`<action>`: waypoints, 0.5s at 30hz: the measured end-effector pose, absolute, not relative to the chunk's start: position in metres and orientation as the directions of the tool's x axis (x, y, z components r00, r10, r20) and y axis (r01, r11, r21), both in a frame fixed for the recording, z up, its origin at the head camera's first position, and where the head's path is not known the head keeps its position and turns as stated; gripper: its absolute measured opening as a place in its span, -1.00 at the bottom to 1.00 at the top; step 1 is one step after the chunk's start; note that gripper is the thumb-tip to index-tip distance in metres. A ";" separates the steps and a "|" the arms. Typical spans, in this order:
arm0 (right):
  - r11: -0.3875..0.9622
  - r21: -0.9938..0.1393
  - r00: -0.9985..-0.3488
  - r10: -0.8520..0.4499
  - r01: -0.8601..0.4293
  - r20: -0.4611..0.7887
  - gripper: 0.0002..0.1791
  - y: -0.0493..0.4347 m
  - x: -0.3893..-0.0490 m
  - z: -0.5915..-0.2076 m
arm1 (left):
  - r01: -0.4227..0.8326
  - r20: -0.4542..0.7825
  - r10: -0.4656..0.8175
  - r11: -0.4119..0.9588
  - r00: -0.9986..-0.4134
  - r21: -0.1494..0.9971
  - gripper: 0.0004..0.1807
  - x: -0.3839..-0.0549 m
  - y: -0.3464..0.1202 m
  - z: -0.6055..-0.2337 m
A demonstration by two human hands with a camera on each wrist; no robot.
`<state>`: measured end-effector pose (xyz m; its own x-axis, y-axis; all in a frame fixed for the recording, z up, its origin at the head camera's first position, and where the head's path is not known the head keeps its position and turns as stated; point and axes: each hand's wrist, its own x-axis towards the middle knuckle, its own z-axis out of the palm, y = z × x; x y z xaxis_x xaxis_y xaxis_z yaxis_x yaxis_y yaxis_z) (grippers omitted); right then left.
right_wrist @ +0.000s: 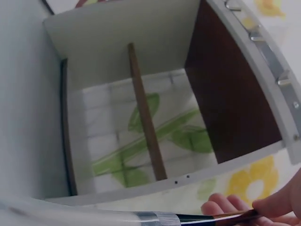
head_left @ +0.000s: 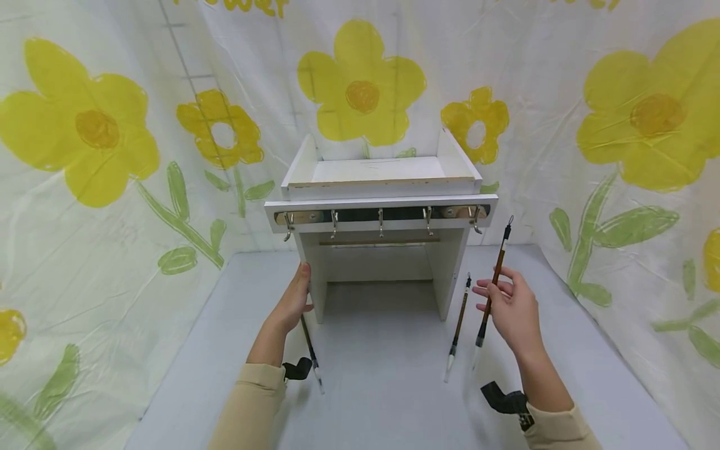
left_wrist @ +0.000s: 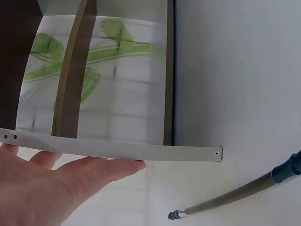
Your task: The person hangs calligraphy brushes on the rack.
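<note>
A white wooden shelf rack [head_left: 452, 265] stands in the middle, a metal rail with several hooks [head_left: 360, 215] along its front. My left hand [head_left: 291, 304] rests against its left side panel, fingers fairly straight in the left wrist view. On the right, my right hand [head_left: 516, 312] pinches a calligraphy brush [head_left: 497, 269] between thumb and fingers, hanging loop up and clear-capped tip down. The brush is beside the rack, below the rightmost hook and apart from it. A second brush [head_left: 460, 319] lies on the table left of that hand. Another brush [left_wrist: 235, 194] lies below my left hand.
The rack stands on a pale table [head_left: 382, 387]. Behind and at both sides hangs a white sheet [head_left: 275, 81] painted with yellow flowers. A horizontal wooden bar [right_wrist: 146, 113] crosses the back of the rack's open lower space.
</note>
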<state>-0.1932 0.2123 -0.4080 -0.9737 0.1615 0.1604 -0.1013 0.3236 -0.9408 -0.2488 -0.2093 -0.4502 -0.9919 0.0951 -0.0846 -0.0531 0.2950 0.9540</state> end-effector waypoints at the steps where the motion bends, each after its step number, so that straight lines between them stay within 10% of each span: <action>1: 0.335 -0.936 -0.971 0.166 -0.111 0.175 -0.45 0.211 -0.191 -0.407 | -0.052 -0.084 0.096 0.295 -0.992 0.954 -0.12 -0.249 -0.209 -0.450; 15: 0.373 -0.895 -0.932 0.165 -0.245 0.324 -0.48 0.195 -0.166 -0.384 | -0.037 -0.066 0.093 0.285 -0.993 0.958 -0.15 -0.250 -0.209 -0.451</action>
